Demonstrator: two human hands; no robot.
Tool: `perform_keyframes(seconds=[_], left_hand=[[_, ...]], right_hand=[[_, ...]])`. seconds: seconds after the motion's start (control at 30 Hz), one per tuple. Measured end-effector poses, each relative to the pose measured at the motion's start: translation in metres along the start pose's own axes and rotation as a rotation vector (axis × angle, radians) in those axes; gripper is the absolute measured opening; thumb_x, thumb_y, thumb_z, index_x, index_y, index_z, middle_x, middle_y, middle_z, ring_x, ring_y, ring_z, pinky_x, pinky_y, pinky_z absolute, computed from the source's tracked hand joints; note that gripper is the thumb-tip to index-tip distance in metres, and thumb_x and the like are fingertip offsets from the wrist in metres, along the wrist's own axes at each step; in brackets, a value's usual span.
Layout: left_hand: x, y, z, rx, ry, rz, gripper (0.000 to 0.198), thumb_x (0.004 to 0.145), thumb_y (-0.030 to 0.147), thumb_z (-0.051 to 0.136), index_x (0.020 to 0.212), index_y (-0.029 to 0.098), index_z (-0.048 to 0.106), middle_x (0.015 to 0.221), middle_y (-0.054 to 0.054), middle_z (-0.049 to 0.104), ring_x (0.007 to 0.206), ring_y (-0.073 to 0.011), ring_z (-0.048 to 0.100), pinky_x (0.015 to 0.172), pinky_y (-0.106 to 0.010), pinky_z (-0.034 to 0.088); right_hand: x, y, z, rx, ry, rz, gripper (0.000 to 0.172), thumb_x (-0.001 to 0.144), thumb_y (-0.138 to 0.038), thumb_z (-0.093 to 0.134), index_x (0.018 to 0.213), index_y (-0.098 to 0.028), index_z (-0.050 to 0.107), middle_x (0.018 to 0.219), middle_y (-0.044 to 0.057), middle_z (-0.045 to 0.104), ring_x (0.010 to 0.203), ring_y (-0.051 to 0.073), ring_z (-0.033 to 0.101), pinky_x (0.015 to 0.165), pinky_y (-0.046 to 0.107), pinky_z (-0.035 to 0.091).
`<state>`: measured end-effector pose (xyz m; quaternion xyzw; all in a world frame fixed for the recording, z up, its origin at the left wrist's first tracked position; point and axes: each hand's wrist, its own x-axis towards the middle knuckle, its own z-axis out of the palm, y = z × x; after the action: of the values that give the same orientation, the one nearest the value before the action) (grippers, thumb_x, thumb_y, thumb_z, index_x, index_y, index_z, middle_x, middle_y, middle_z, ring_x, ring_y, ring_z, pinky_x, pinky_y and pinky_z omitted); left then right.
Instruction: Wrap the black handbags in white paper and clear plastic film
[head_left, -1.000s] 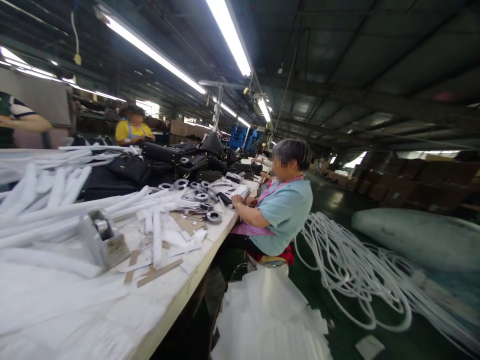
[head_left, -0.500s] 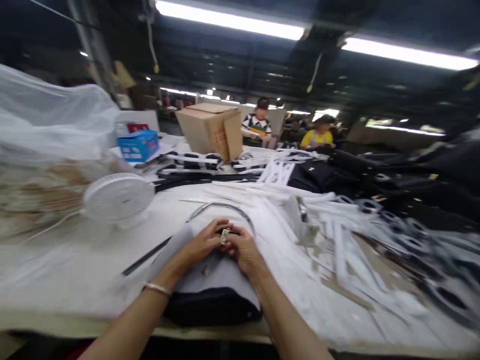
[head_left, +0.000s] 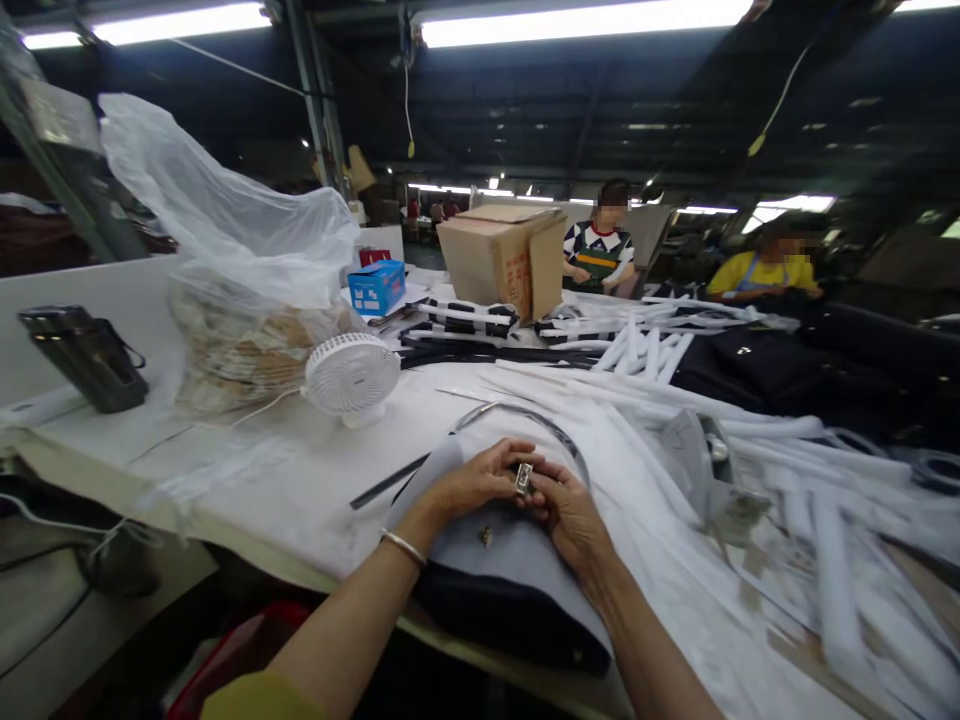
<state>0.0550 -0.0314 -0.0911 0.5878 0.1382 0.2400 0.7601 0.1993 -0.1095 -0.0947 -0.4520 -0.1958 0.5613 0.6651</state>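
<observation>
Between my two hands is a small metal buckle-like fitting [head_left: 523, 479], rectangular and shiny. My left hand [head_left: 486, 476] pinches it from one side, closed, with a bracelet on the wrist. From the other side my right hand [head_left: 564, 505] closes on the same fitting, its fingers curled beneath. Under both hands lies a grey-lined dark fabric piece [head_left: 517, 580], which looks like part of a bag. A second small metal piece [head_left: 486, 537] sits on the grey lining. Behind my hands a thin dark strip [head_left: 525, 408] curves in an arc.
A white fan [head_left: 352, 375], a plastic bag [head_left: 247, 340] and a dark flask [head_left: 84, 355] stand to the left. Further back are a blue box [head_left: 377, 287] and a cardboard box [head_left: 499, 255]. White strips [head_left: 832, 570] crowd the right. Two people work beyond the table.
The whole view has swung to the left, bringing the flask and the table's left edge into sight. Both hands keep their hold on the metal fitting.
</observation>
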Motion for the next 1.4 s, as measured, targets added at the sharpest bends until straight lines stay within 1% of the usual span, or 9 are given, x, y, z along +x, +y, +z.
perform_keyframes(seconds=[0.1, 0.37, 0.6, 0.7, 0.8, 0.93, 1.07, 1.2, 1.4], left_hand=[[0.001, 0.002, 0.001, 0.022, 0.01, -0.009, 0.062, 0.07, 0.011, 0.073, 0.127, 0.02, 0.049, 0.136, -0.014, 0.056, 0.08, -0.0124, 0.067, 0.075, -0.028, 0.052], [0.002, 0.005, 0.004, 0.128, 0.127, -0.007, 0.05, 0.073, 0.016, 0.065, 0.121, 0.019, 0.05, 0.116, -0.011, 0.068, 0.06, -0.0092, 0.063, 0.06, -0.024, 0.053], [0.005, -0.001, 0.006, 0.186, 0.1, 0.04, 0.037, 0.083, 0.018, 0.053, 0.12, 0.018, 0.05, 0.124, -0.013, 0.063, 0.071, -0.0112, 0.067, 0.064, -0.025, 0.054], [0.007, -0.008, 0.005, 0.312, 0.135, 0.095, 0.04, 0.083, 0.012, 0.042, 0.122, 0.017, 0.05, 0.119, -0.011, 0.065, 0.067, -0.0107, 0.065, 0.065, -0.026, 0.055], [0.009, -0.012, 0.003, 0.46, 0.216, 0.166, 0.042, 0.078, 0.008, 0.046, 0.116, 0.017, 0.059, 0.112, -0.008, 0.067, 0.08, -0.0146, 0.065, 0.078, -0.03, 0.054], [0.011, -0.013, 0.001, 0.538, 0.26, 0.204, 0.034, 0.075, 0.009, 0.056, 0.104, 0.018, 0.07, 0.109, -0.005, 0.071, 0.105, -0.0199, 0.062, 0.099, -0.033, 0.046], [0.013, -0.013, -0.001, 0.542, 0.298, 0.182, 0.021, 0.081, 0.021, 0.06, 0.096, 0.017, 0.074, 0.095, -0.004, 0.074, 0.09, -0.0191, 0.065, 0.087, -0.03, 0.05], [0.014, -0.013, -0.001, 0.519, 0.314, 0.168, 0.019, 0.083, 0.028, 0.061, 0.091, 0.016, 0.075, 0.085, -0.004, 0.073, 0.079, -0.0178, 0.063, 0.077, -0.027, 0.049], [0.012, -0.011, 0.005, 0.474, 0.323, 0.136, 0.023, 0.083, 0.036, 0.064, 0.088, 0.017, 0.075, 0.079, -0.003, 0.071, 0.075, -0.0178, 0.063, 0.07, -0.026, 0.048]], right_hand=[[0.0, 0.0, 0.001, -0.013, 0.03, -0.003, 0.048, 0.042, -0.025, 0.093, 0.077, -0.016, 0.062, 0.056, -0.002, 0.064, 0.041, 0.005, 0.048, 0.038, 0.013, 0.034], [-0.003, 0.002, 0.004, -0.079, 0.038, 0.002, 0.044, 0.043, -0.025, 0.091, 0.077, -0.016, 0.063, 0.054, -0.001, 0.064, 0.042, 0.006, 0.048, 0.039, 0.015, 0.032], [0.003, 0.006, -0.003, -0.06, -0.002, -0.01, 0.049, 0.049, -0.027, 0.092, 0.088, -0.016, 0.064, 0.064, -0.001, 0.066, 0.047, 0.006, 0.048, 0.041, 0.015, 0.035], [0.004, 0.007, -0.005, -0.043, 0.019, -0.016, 0.05, 0.049, -0.025, 0.092, 0.088, -0.017, 0.062, 0.062, -0.003, 0.063, 0.046, 0.006, 0.046, 0.041, 0.016, 0.033], [0.003, 0.007, -0.005, -0.003, 0.031, -0.039, 0.05, 0.048, -0.025, 0.093, 0.086, -0.018, 0.061, 0.062, -0.006, 0.06, 0.044, 0.004, 0.041, 0.04, 0.016, 0.031], [0.0, 0.005, -0.002, -0.082, 0.047, -0.11, 0.049, 0.05, -0.033, 0.091, 0.086, -0.02, 0.061, 0.062, -0.007, 0.058, 0.044, 0.006, 0.042, 0.04, 0.019, 0.031], [-0.004, 0.001, -0.003, -0.459, 0.171, -0.282, 0.039, 0.065, -0.051, 0.079, 0.085, -0.02, 0.066, 0.055, -0.006, 0.055, 0.044, 0.01, 0.042, 0.042, 0.025, 0.031], [-0.01, -0.004, -0.003, -0.66, 0.214, -0.534, 0.033, 0.072, -0.049, 0.074, 0.09, -0.021, 0.073, 0.068, 0.0, 0.063, 0.058, 0.015, 0.051, 0.056, 0.029, 0.042], [-0.011, -0.004, 0.001, -0.611, 0.14, -0.487, 0.038, 0.068, -0.044, 0.077, 0.099, -0.023, 0.073, 0.084, 0.002, 0.07, 0.062, 0.016, 0.054, 0.061, 0.031, 0.047]])
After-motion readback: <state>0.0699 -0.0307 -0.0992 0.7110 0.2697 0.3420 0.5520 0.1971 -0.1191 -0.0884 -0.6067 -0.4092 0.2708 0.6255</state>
